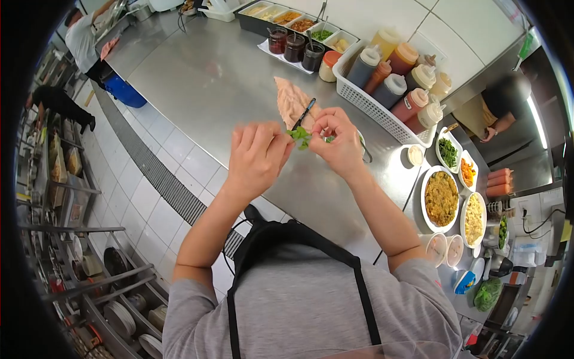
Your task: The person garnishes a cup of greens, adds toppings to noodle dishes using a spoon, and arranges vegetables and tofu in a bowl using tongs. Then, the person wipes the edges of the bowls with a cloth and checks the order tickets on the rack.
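Note:
Both hands meet above the steel counter [239,102], with a small sprig of green herb leaves [300,137] between them. My left hand [256,154] is closed, its fingertips pinching the sprig from the left. From the right, my right hand [341,143] pinches the same sprig between thumb and finger. Just behind the leaves a slim black utensil [307,111] lies slanted across a crumpled peach-coloured cloth [287,96]. Something with a pale rim and more green sits behind my right hand, mostly hidden by it.
A white basket [382,113] of squeeze bottles stands at back right, beside topping containers [299,24] and dark jars [294,48]. Food dishes [440,200] line the right side. Two people [84,42] are at far left; another person [496,113] is at right.

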Tool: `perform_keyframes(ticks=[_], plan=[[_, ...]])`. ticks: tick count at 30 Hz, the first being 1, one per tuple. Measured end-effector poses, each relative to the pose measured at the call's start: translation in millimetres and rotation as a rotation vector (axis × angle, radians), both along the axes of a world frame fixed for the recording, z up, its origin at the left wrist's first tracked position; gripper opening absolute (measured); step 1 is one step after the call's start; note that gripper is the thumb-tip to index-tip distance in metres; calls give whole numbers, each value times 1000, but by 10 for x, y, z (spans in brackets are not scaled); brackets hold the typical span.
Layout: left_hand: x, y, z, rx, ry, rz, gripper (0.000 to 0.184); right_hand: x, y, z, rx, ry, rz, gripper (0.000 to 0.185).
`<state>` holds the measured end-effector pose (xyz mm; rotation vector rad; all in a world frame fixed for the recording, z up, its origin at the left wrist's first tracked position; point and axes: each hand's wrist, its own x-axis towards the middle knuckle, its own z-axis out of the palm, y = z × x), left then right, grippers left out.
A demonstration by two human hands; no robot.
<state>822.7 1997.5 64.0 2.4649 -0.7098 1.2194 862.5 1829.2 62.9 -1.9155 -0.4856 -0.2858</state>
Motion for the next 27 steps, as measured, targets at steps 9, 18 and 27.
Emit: perform_keyframes(ticks=[9,18,27], plan=[[-176,-314,-174,-268,241,188,15,10,129,-356,99,-202,-154,14],[-80,-231,-433,-350,254,219,12,80,-237,-539,308,67,-222,5],[-284,906,-783,-122,424,532,9,-655,-2464,6,-613,200,-584,12]])
